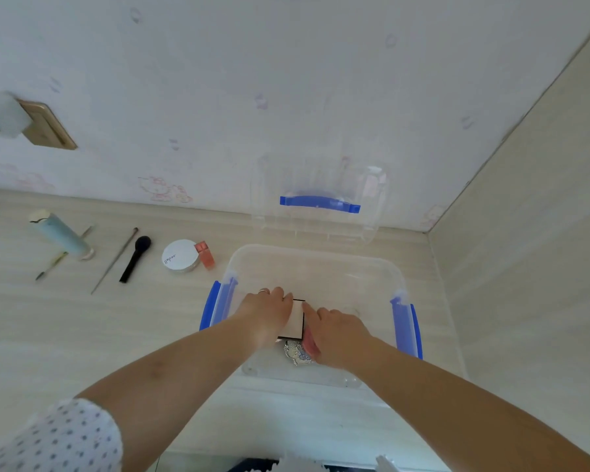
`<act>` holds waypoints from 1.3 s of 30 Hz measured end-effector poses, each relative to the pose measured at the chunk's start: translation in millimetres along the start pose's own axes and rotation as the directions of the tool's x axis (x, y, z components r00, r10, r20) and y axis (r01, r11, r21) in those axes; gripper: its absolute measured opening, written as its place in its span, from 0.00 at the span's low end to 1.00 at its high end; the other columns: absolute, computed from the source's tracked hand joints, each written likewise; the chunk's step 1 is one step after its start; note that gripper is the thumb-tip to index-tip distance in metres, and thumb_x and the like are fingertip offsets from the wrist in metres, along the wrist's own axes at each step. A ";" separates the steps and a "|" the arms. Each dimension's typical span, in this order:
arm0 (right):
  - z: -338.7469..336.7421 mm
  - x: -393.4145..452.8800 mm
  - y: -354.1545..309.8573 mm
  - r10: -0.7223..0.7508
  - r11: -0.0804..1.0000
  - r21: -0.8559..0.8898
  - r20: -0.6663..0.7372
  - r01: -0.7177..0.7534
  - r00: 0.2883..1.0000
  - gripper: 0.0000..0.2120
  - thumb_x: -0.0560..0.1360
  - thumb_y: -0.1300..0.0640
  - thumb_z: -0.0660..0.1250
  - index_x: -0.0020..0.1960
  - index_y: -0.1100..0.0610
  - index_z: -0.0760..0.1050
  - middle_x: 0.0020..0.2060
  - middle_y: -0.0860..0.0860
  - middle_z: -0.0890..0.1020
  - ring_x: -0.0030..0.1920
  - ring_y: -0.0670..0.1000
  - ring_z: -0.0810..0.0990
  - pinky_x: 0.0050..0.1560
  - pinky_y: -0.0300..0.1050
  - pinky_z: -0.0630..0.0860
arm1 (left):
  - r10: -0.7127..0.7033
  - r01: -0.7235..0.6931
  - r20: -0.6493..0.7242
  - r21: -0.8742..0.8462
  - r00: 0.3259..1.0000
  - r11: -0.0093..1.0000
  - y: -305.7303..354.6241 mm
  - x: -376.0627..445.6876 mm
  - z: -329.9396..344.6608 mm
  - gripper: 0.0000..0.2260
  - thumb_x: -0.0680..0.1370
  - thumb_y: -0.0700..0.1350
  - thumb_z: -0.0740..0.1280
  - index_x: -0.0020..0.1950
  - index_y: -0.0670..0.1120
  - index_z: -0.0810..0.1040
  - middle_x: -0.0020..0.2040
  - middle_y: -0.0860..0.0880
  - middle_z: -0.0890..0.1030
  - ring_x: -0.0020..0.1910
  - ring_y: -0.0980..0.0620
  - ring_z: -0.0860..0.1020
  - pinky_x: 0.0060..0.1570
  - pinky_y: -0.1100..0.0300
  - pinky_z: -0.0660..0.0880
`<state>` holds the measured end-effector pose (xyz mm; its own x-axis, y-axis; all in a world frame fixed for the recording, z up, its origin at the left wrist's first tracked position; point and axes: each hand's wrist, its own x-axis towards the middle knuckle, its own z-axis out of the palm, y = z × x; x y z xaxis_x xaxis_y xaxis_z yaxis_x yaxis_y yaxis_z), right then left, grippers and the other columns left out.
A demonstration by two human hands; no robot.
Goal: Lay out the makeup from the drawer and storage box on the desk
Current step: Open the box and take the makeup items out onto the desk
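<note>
Both hands are down inside the clear storage box (315, 267) that sits on the pale wood-grain desk (82, 328), close to the corner where the wall meets a side panel. The left hand (264, 310), a ring on one finger, lies knuckles-up over the left part of a flat white compact with a dark edge (295, 320); its fingers are curled down against the compact's far-left edge, though I cannot tell from here whether they actually grip it. The right hand (338, 330) comes in from the other side — its fingers (309, 310) are held together and pressed along the compact's right edge, so the case sits between the two hands. Just below the compact, on the box floor, lies a small silvery embossed piece (297, 352), partly hidden by the right hand. The box has blue latches on its left (210, 310) and right (407, 330) sides, both swung open. Its transparent lid (321, 172), with a blue handle (319, 203), leans upright against the wall behind the box. Out on the desk to the left, a row of makeup is already laid out: a pale green tube (62, 236), a thin yellowish pencil (53, 264) lying partly under it, a slim metal-handled brush (115, 260), a black powder brush (135, 258), a round white-lidded jar (180, 255) and — touching it on the right — a small orange-red bottle (205, 255). A dotted sleeve (58, 437) covers the upper left arm.
</note>
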<state>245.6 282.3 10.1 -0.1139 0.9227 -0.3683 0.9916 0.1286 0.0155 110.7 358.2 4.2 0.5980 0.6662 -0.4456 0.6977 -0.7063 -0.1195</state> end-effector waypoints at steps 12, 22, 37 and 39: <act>-41.9 -27.3 28.1 -0.015 0.976 0.217 -0.014 0.017 1.000 0.32 0.71 0.47 0.64 0.72 0.53 0.60 0.62 0.53 0.72 0.61 0.54 0.72 0.58 0.49 0.74 | -0.127 0.105 -0.133 -0.159 0.983 0.982 6.8 -43.1 -49.3 0.25 0.71 0.52 0.67 0.65 0.44 0.66 0.57 0.47 0.73 0.54 0.45 0.76 0.41 0.54 0.68; -103.9 -73.4 26.5 -0.120 0.939 0.265 -0.346 0.220 0.931 0.30 0.73 0.44 0.58 0.74 0.47 0.60 0.60 0.45 0.73 0.62 0.47 0.71 0.60 0.40 0.69 | -0.446 0.230 -0.318 -0.535 0.836 0.813 3.2 -124.3 -102.0 0.30 0.70 0.60 0.66 0.68 0.49 0.65 0.61 0.50 0.71 0.62 0.45 0.71 0.49 0.55 0.66; -138.5 -29.8 -102.0 -0.388 0.846 0.204 -0.401 0.493 0.830 0.20 0.75 0.38 0.58 0.62 0.45 0.69 0.50 0.44 0.76 0.52 0.48 0.76 0.45 0.39 0.67 | -0.839 0.422 -0.091 -0.832 0.536 0.359 -87.2 -219.1 14.6 0.20 0.68 0.64 0.67 0.47 0.50 0.70 0.45 0.52 0.71 0.49 0.49 0.72 0.46 0.57 0.69; -141.1 -11.4 -129.0 -0.412 0.844 0.192 -0.364 0.500 0.835 0.24 0.74 0.38 0.59 0.66 0.47 0.67 0.56 0.46 0.76 0.56 0.50 0.75 0.51 0.42 0.71 | -0.858 0.457 -0.047 -0.831 0.511 0.318 -112.3 -224.4 34.5 0.20 0.68 0.64 0.68 0.43 0.49 0.68 0.43 0.52 0.71 0.47 0.48 0.71 0.44 0.56 0.68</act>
<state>110.3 306.4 143.4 -0.5264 0.8499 0.0246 0.7919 0.5006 -0.3496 -115.4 279.8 87.0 -0.2746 0.9579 -0.0835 0.8227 0.2790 0.4954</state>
